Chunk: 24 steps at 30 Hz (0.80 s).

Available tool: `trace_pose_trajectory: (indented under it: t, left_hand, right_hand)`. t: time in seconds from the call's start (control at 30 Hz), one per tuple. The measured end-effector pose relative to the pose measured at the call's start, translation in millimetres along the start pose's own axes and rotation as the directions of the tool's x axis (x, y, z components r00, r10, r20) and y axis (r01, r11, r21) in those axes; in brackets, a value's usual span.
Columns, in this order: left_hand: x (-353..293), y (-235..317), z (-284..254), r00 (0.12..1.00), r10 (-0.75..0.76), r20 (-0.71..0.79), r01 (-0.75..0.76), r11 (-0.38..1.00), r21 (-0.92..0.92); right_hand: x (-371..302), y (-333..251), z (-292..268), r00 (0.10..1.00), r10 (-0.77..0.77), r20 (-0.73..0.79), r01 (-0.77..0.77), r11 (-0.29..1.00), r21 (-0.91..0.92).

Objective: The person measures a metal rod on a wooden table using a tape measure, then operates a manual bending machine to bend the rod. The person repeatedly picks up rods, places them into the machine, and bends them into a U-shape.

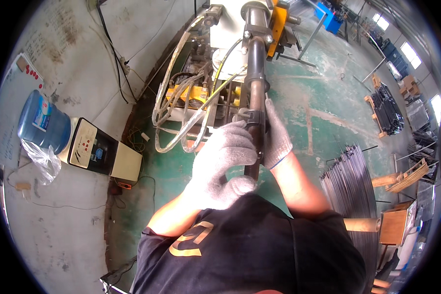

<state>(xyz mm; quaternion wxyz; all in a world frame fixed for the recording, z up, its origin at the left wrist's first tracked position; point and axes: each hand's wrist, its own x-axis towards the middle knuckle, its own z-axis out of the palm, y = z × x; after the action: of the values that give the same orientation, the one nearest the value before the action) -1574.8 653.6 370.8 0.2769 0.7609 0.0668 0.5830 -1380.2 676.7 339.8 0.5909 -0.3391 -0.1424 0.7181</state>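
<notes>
A long metal rod (256, 95) runs from the machine toward my body. Around it sits a dark fitting (253, 117), and its near end looks threaded. My left hand (223, 159), in a grey knit glove, curls its fingers against the left side of the rod at the fitting. The left thumb stands apart, closer to my body. Along the opposite side lies my right hand (278, 134), also gloved, with fingers stretched away from me beside the rod. The rod partly hides both hands' contact. Farther up, a black cylinder (256, 56) joins the rod to the machine.
Hoses (176, 73) loop left of the rod above yellow machine parts (196, 93). A water dispenser (95, 147) with a blue bottle (44, 120) stands by the left wall. Thin metal rods (350, 186) are bundled at right; a loaded pallet (384, 110) lies beyond.
</notes>
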Motion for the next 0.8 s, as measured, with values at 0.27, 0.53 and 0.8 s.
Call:
trace_pose_trajectory:
  t: [0.27,0.53,0.8]
  left_hand:
    - [-5.1,-5.9,11.2,0.995,-0.041,-0.089,0.035,0.997,-0.065]
    - [-10.2,-4.6,23.7,0.983,-0.034,-0.183,0.024,0.998,-0.062]
    - [-33.0,-12.5,34.4,0.971,0.038,-0.234,-0.058,0.995,-0.081]
  right_hand:
    - [8.5,10.7,-8.0,0.999,-0.048,0.000,0.048,0.998,0.029]
    - [19.0,17.7,-14.8,0.993,-0.113,0.027,0.110,0.991,0.073]
    - [12.4,14.7,-5.0,0.988,-0.142,0.068,0.139,0.989,0.053]
